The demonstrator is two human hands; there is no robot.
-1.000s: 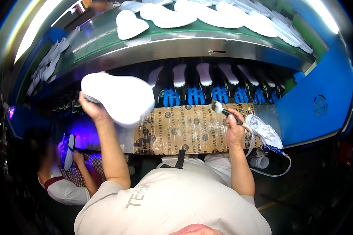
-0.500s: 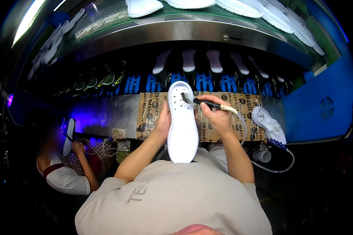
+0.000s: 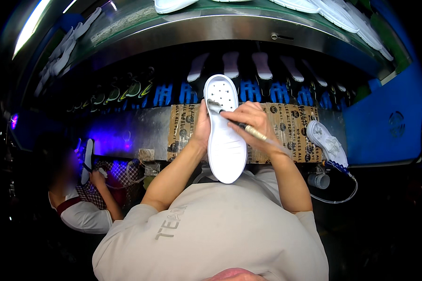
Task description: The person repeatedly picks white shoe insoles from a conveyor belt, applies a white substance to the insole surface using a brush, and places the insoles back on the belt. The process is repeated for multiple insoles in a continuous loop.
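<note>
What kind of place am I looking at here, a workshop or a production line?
Most likely a shoe factory assembly line. A conveyor carries white soles past the bench, more shoes stand on blue holders beneath it, and the left hand holds a white sole while the right hand works it with a brush.

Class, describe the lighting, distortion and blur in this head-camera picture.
Head view: fisheye bends the steel conveyor edge and blackens the corners; violet glow at left; the white shoe sole in the left hand is bright, and the right hand's brush sharp.
</note>
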